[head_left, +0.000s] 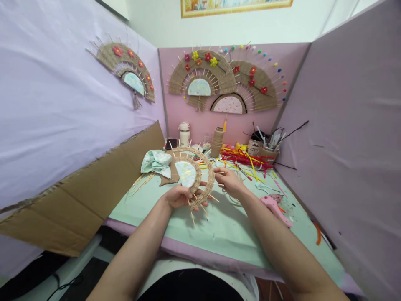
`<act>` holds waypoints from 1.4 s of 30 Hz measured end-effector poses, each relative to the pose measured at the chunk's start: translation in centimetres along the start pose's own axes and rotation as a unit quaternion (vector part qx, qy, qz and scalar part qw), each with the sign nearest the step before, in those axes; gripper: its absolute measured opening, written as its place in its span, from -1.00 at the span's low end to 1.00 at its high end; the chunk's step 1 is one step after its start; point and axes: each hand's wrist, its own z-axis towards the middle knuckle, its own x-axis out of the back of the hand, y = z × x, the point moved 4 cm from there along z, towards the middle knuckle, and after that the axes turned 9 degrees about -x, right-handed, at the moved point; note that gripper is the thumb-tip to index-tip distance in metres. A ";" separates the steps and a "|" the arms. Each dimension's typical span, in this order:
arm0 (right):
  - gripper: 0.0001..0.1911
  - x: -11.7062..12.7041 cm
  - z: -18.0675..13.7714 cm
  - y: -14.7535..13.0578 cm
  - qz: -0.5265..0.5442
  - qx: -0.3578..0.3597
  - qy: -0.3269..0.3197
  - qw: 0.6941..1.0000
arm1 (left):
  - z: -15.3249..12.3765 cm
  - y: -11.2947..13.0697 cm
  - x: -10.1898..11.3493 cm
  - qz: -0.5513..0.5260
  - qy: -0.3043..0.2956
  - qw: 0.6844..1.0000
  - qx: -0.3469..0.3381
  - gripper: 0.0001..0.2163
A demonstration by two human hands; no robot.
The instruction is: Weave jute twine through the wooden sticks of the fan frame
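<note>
My left hand (181, 196) is closed around the lower part of a half-round woven fan (209, 175), its fingers partly hidden behind it. Thin wooden sticks radiate through two bands of tan twine, and a pale patterned half-disc (187, 174) fills the centre. The fan is tilted, its curved side facing right. At that outer edge, between the stick ends, my right hand (230, 182) is pinched shut on a strand of twine, mostly hidden by the fingers. Loose loops of twine (233, 200) lie on the table below this hand.
A twine cone (217, 142), white bottle (184, 134) and red and yellow pipe cleaners (247, 159) stand or lie behind. A pink glue gun (277, 210) is beside my right forearm. Crumpled cloth (156, 162) lies left. Cardboard (90, 188) borders the table; finished fans (202, 71) hang behind.
</note>
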 end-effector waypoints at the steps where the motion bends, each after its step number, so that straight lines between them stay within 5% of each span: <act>1: -0.69 -0.1 0.0 0.0 0.003 0.006 0.005 1.000 | 0.1 0.1 0.1 -0.009 0.005 1.000 -0.014 -0.36; 5: -0.70 0.0 0.0 -0.3 0.002 0.041 0.037 0.998 | 0.4 0.5 0.5 -0.033 0.049 0.997 -0.058 -0.40; 18: -0.54 1.5 0.2 -0.5 -0.028 0.051 0.111 0.992 | 0.7 -0.1 0.4 -0.013 0.080 0.996 -0.038 -0.35; 22: -0.53 1.5 0.3 -0.3 -0.035 0.054 0.125 0.990 | 0.9 0.5 0.6 -0.024 0.144 0.984 -0.104 -0.55; 24: -0.54 1.2 0.3 -0.3 -0.045 0.054 0.117 0.991 | 0.9 0.8 1.0 -0.070 0.179 0.974 -0.124 -0.64; 29: -0.57 0.2 0.1 0.1 -0.075 0.028 0.080 0.994 | 0.8 1.3 2.0 -0.158 0.197 0.958 -0.135 -0.50; 42: -0.60 -0.8 -0.4 -0.3 -0.055 0.028 0.007 0.998 | 0.4 1.8 2.9 -0.159 0.226 0.947 -0.167 -0.50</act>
